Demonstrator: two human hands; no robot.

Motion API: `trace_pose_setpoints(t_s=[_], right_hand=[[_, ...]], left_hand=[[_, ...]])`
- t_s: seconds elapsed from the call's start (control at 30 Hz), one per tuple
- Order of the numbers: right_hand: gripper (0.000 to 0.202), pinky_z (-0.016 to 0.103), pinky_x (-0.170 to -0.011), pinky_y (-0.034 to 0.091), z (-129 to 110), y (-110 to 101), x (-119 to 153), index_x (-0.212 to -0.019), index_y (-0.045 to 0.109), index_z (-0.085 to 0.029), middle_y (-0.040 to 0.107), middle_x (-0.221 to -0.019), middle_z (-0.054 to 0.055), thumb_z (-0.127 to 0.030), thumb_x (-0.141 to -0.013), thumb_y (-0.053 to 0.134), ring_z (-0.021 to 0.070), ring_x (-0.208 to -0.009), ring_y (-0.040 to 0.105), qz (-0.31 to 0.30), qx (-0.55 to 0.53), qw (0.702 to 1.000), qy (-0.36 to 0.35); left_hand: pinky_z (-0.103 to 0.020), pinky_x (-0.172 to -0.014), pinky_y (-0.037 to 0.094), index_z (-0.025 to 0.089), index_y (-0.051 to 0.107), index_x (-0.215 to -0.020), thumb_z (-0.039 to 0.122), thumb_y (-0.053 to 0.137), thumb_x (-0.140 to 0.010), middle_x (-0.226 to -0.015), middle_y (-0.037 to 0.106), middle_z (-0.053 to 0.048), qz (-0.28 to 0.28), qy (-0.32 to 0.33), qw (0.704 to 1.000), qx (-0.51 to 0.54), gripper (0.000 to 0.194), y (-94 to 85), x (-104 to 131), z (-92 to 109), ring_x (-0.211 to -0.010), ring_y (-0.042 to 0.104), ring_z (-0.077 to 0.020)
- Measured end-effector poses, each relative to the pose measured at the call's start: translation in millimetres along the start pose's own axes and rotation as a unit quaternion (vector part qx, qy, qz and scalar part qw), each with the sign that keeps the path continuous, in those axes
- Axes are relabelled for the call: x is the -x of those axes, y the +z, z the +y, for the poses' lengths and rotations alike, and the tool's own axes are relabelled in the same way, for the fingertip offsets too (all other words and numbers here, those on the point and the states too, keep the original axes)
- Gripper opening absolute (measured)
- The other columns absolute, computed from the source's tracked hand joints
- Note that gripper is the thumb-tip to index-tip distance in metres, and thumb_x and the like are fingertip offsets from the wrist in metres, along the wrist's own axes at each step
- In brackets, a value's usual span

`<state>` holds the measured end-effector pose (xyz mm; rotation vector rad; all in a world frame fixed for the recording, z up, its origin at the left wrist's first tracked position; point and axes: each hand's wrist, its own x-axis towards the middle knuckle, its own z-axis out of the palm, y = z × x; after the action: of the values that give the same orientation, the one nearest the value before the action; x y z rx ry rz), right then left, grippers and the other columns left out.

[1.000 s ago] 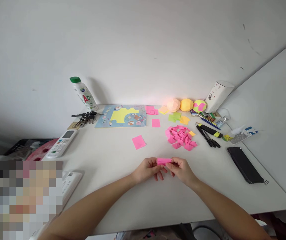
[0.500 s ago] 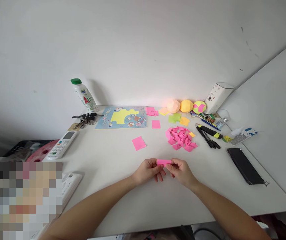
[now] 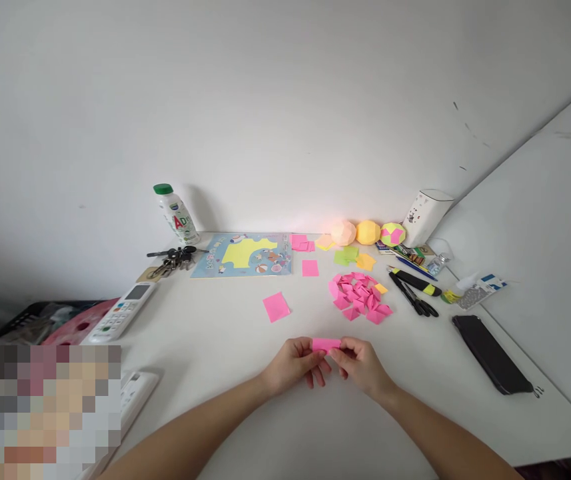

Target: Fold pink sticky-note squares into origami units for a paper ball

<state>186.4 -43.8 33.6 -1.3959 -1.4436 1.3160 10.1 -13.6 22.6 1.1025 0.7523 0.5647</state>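
Observation:
Between my two hands is a pink sticky note (image 3: 326,344), folded into a narrow strip and held just above the white table. My left hand (image 3: 299,360) pinches its left end between thumb and fingers. At the right end, my right hand (image 3: 360,360) grips it the same way, thumb toward me. Beyond the hands lies a heap of folded pink paper pieces (image 3: 358,297). A flat pink square note (image 3: 276,307) rests to the left of that heap, and another pink square (image 3: 310,268) lies farther back.
Along the wall stand paper balls (image 3: 368,233), a white bottle (image 3: 178,217) and a blue picture board (image 3: 205,265). To the right lie scissors (image 3: 412,293), a cutter (image 3: 415,281) and a black pouch (image 3: 492,355). A remote control (image 3: 122,312) and keys (image 3: 178,259) are at left.
The whole scene sits a little lower in view, as the camera has tilted up. Both hands keep the same hold on the pink note.

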Motion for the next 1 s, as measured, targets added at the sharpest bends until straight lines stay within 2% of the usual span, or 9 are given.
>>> trace_pose_setpoints(t_s=[0.33,0.67,1.0], right_hand=[[0.031,0.022,-0.045,0.036,-1.8,-0.1,0.7,-0.064,0.053,-0.016,0.049,-0.052,-0.003,-0.044,-0.078,0.055,0.0096,-0.045,0.042,0.006,0.003,1.000,0.006],[0.033,0.022,-0.045,0.035,-1.9,0.6,0.5,-0.059,0.045,-0.018,0.043,-0.050,-0.005,-0.042,-0.079,0.056,0.0097,-0.045,0.042,0.012,0.006,1.000,0.002],[0.033,0.022,-0.044,0.036,-2.6,-0.8,1.5,-0.061,0.048,-0.017,0.045,-0.052,-0.004,-0.043,-0.079,0.055,0.0100,-0.045,0.043,0.007,0.004,1.000,-0.003]], left_hand=[[-0.021,-0.041,0.044,0.011,0.059,-0.084,0.046,0.060,-0.075,-0.068,0.066,-0.006,0.004,-0.010,1.000,-0.008,0.036,1.0,-0.1,3.4,-0.051,0.062,-0.0133],[-0.021,-0.041,0.044,0.011,0.058,-0.084,0.046,0.060,-0.076,-0.066,0.066,-0.004,0.004,-0.003,1.000,-0.001,0.035,0.8,-0.3,2.2,-0.049,0.062,-0.0128],[-0.021,-0.040,0.043,0.012,0.055,-0.079,0.046,0.061,-0.074,-0.063,0.065,-0.004,0.012,-0.008,1.000,0.001,0.035,1.0,0.3,2.9,-0.048,0.061,-0.0128]])
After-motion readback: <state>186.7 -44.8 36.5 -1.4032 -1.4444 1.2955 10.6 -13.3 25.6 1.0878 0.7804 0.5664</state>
